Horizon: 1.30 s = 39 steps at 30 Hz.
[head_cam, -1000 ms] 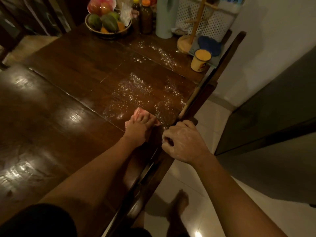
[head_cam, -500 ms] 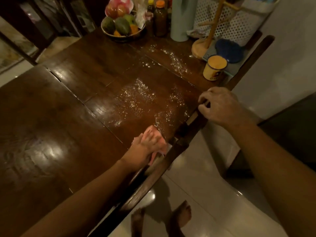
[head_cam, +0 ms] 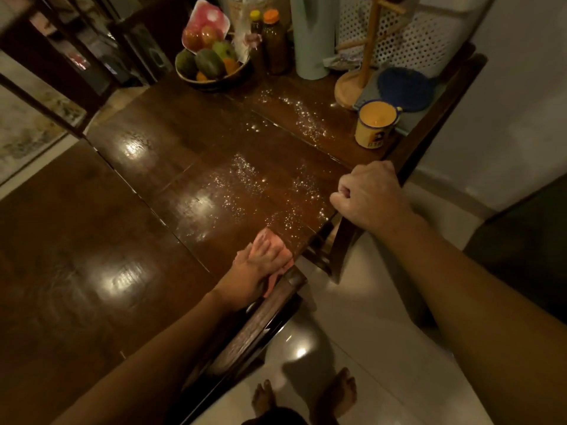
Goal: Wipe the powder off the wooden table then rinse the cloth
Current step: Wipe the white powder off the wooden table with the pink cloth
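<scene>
White powder point(head_cam: 260, 191) lies scattered over the dark wooden table point(head_cam: 138, 185), with a second patch point(head_cam: 306, 121) farther back near the mug. My left hand point(head_cam: 257, 268) presses flat on a pink cloth point(head_cam: 270, 240) at the table's near right edge, just below the powder. My right hand point(head_cam: 368, 194) grips the top rail of a wooden chair point(head_cam: 343, 240) at the table's right side, fingers curled round it.
A yellow mug point(head_cam: 376, 124), a blue pad point(head_cam: 405, 87), a wooden stand point(head_cam: 352, 87), a pale cylinder point(head_cam: 313, 38), bottles point(head_cam: 273, 41) and a fruit bowl point(head_cam: 211, 69) crowd the far end. Another chair back point(head_cam: 264, 320) stands beside my left arm. My bare feet point(head_cam: 306, 394) stand on pale tiles.
My left hand has slid the cloth toward the table's near right edge. My right hand left the near chair and took hold of the farther chair's rail.
</scene>
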### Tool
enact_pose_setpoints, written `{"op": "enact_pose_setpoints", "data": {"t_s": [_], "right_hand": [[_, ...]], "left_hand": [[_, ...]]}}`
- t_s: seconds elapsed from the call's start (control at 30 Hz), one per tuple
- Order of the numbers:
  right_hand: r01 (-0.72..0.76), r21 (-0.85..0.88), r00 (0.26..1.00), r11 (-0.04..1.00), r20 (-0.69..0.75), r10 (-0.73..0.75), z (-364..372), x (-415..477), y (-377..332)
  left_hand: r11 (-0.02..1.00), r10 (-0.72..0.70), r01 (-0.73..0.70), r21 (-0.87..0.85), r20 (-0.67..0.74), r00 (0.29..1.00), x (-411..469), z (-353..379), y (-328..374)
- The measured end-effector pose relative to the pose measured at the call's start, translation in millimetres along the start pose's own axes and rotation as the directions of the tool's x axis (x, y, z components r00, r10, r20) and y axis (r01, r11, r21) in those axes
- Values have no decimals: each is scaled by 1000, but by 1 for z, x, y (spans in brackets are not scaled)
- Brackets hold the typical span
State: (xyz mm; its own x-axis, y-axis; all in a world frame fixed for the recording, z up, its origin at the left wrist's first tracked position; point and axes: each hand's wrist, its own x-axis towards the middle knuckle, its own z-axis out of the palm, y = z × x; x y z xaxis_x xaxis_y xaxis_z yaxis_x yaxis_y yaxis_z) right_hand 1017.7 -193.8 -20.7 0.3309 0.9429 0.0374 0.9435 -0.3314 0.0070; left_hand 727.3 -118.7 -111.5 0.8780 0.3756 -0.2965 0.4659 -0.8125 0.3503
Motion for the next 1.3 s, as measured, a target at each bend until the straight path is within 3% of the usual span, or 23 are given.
{"op": "enact_pose_setpoints", "data": {"t_s": [0.07,0.13,0.2,0.3,0.37,0.43,0.5,0.57,0.67,0.77,0.87,0.93,1.03,1.13,1.2,1.3], "right_hand": [[-8,52,1000,999,-21,9,1,1,1],[-21,126,999,992,-43,26,3,3,2],[-26,163,998,986,-47,34,4,6,3],[-12,53,1000,999,8,12,3,11,1],[-10,-6,999,1000,40,10,1,14,0],[-8,-40,998,999,61,11,1,16,-1],[1,-72,998,997,66,4,4,17,-2],[-21,-69,999,997,37,24,8,17,-2],[-41,27,999,999,-28,42,14,15,1],[-41,142,992,989,-109,57,15,11,0],[-65,211,988,975,-125,93,12,9,-2],[-66,230,988,971,-119,95,9,8,-3],[-73,227,990,971,-105,99,6,7,-3],[-84,240,987,967,-116,114,9,6,-3],[-94,248,981,964,-144,133,12,5,-3],[-101,287,975,953,-161,152,13,5,-4]], "left_hand": [[998,66,-65,-5,40,997,-12,0,-29],[998,-57,58,-26,31,998,-13,-1,-48],[973,-224,220,-64,-65,972,1,-3,-43],[927,-374,365,-88,-155,914,38,-3,-8],[949,-316,310,-64,-151,936,53,-1,12],[991,-132,133,-2,-116,984,55,1,13],[998,60,-60,0,-56,997,47,-2,-9],[988,145,-145,-50,-6,989,38,-10,-40],[995,9,-16,-100,-69,998,51,-21,-62],[978,-179,158,-134,-165,970,104,-31,-42],[938,-333,311,-150,-150,931,167,-53,-25],[937,-346,333,-107,-130,929,203,-67,-21],[969,-241,234,-79,-111,964,235,-83,-11],[962,-46,8,-272,-134,990,233,-84,-9],[945,148,-169,-280,-96,984,221,-79,-19],[929,225,-215,-301,-2,974,210,-85,-45]]}}
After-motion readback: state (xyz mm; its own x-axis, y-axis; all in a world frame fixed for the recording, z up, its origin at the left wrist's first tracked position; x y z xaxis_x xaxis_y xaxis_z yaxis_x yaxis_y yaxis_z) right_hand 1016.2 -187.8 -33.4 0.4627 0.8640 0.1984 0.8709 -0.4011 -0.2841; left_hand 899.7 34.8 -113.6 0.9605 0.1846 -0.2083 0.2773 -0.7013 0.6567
